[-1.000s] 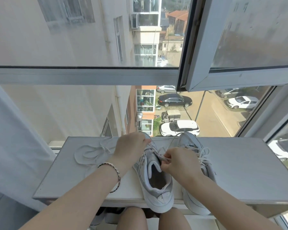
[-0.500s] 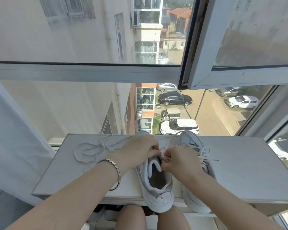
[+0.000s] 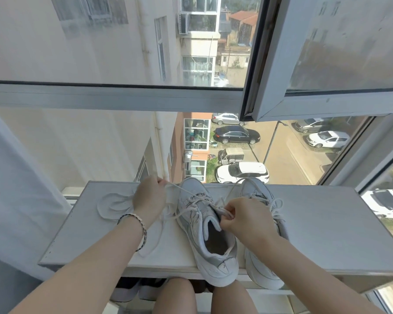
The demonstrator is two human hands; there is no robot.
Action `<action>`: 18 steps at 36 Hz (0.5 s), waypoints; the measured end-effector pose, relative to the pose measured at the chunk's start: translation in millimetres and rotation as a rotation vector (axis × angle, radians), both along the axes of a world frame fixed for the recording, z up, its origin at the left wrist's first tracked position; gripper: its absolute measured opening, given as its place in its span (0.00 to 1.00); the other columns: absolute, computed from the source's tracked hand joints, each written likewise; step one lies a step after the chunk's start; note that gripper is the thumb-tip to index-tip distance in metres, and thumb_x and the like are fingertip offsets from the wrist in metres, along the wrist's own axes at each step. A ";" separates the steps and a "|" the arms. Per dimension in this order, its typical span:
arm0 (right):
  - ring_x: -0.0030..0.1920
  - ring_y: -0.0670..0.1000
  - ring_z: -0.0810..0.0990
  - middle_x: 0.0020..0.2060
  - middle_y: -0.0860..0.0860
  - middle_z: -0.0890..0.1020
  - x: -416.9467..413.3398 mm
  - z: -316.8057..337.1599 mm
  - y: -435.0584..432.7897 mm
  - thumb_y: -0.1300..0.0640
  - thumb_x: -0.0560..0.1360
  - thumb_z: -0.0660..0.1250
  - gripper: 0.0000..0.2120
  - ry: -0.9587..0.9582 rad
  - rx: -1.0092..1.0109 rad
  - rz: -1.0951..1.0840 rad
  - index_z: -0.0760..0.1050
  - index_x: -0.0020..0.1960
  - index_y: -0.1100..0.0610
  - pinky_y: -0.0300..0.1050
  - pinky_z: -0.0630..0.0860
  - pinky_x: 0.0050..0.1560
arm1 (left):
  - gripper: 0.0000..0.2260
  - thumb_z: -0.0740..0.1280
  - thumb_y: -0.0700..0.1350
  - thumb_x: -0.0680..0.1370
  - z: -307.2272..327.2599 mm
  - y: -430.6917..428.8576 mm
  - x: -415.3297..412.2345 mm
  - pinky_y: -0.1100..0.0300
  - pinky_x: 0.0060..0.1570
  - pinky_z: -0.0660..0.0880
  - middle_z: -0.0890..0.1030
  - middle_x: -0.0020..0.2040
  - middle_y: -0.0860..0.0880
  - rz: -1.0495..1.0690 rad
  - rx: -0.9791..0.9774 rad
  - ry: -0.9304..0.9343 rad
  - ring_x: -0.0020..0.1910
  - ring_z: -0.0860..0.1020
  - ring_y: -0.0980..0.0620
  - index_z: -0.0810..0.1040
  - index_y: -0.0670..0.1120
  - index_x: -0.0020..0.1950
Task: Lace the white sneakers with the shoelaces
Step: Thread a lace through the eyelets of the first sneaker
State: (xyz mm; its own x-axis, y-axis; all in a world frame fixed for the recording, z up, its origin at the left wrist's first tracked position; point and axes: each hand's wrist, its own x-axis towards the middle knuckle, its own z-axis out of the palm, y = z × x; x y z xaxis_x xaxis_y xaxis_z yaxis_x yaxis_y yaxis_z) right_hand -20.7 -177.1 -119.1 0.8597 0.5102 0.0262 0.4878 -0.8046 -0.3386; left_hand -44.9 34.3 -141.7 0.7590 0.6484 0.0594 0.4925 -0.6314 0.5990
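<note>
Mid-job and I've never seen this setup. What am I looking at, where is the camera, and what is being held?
There is no machine: a person works with bare hands, and every picture comes from one camera on their head, looking forward and down. The left sneaker and right sneaker, both white, stand on the white ledge by the window, with flat white pieces, perhaps insoles, to their left. The left hand pinches a shoelace drawn out leftward from the left sneaker; the right hand pinches the lace near that sneaker's tongue.

The shelf (image 3: 327,223) is bare right of the sneakers (image 3: 197,214); insoles (image 3: 114,205), lace (image 3: 168,215) clutter its left.
</note>
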 end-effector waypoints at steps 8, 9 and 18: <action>0.36 0.53 0.72 0.28 0.48 0.71 0.4 2.6 1.0 0.54 0.70 0.65 0.11 0.020 -0.034 0.006 0.67 0.31 0.52 0.42 0.61 0.30 | 0.11 0.62 0.43 0.79 32.3 -52.0 -5.9 0.65 0.58 0.66 0.76 0.56 0.54 -0.692 -0.100 -0.088 0.56 0.73 0.57 0.76 0.47 0.61; 0.36 0.53 0.73 0.30 0.50 0.74 0.6 3.5 1.2 0.53 0.70 0.65 0.08 0.009 -0.038 0.013 0.71 0.34 0.54 0.42 0.62 0.31 | 0.10 0.64 0.44 0.79 33.2 -56.3 -6.5 0.67 0.55 0.67 0.77 0.53 0.54 -0.771 -0.104 -0.024 0.53 0.74 0.58 0.77 0.47 0.60; 0.31 0.50 0.67 0.26 0.50 0.68 -2.7 5.8 1.2 0.55 0.73 0.64 0.12 0.056 -0.038 0.035 0.67 0.33 0.56 0.41 0.59 0.28 | 0.07 0.61 0.44 0.80 20.7 -55.1 -3.1 0.61 0.51 0.71 0.76 0.51 0.48 -0.769 0.135 0.128 0.50 0.75 0.50 0.77 0.43 0.53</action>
State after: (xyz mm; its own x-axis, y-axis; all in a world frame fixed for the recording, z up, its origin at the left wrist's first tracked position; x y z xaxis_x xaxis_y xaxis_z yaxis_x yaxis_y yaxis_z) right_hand -23.5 -175.9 -113.3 0.8409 0.5396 -0.0415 0.4970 -0.8003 -0.3354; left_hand -48.0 -20.8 -121.0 0.9975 -0.0677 -0.0181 -0.0518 -0.8860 0.4607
